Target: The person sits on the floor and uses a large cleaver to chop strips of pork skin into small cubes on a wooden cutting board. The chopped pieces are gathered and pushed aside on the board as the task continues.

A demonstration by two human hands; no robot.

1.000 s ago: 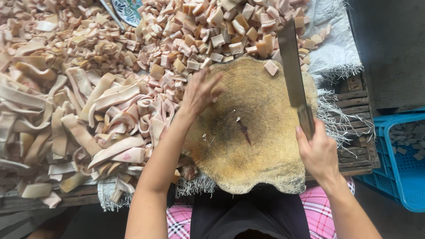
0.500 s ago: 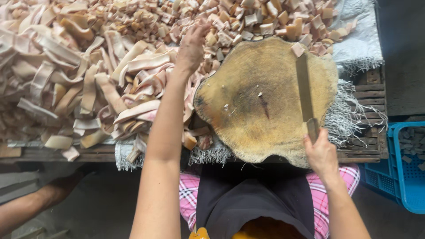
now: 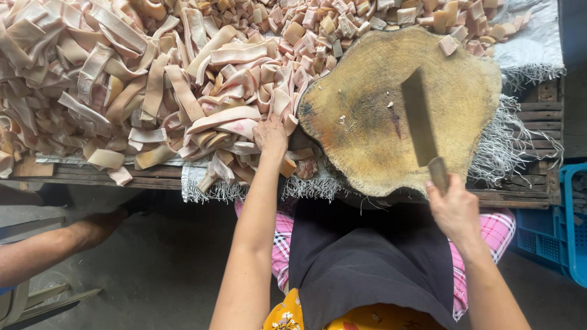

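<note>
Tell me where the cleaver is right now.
In the head view, the cleaver is right of centre, its blade over the round wooden chopping block, handle gripped by the right hand at the block's near edge.

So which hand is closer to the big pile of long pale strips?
Left. The left hand rests on the pile of long pale strips; the right hand holds the cleaver over the round wooden chopping block, apart from the pile.

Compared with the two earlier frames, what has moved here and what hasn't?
The left hand left the far edge of the chopping block and came down onto the long strips beside it. The right hand keeps its grip on the cleaver, blade lying over the block. The cut pieces are unchanged.
</note>
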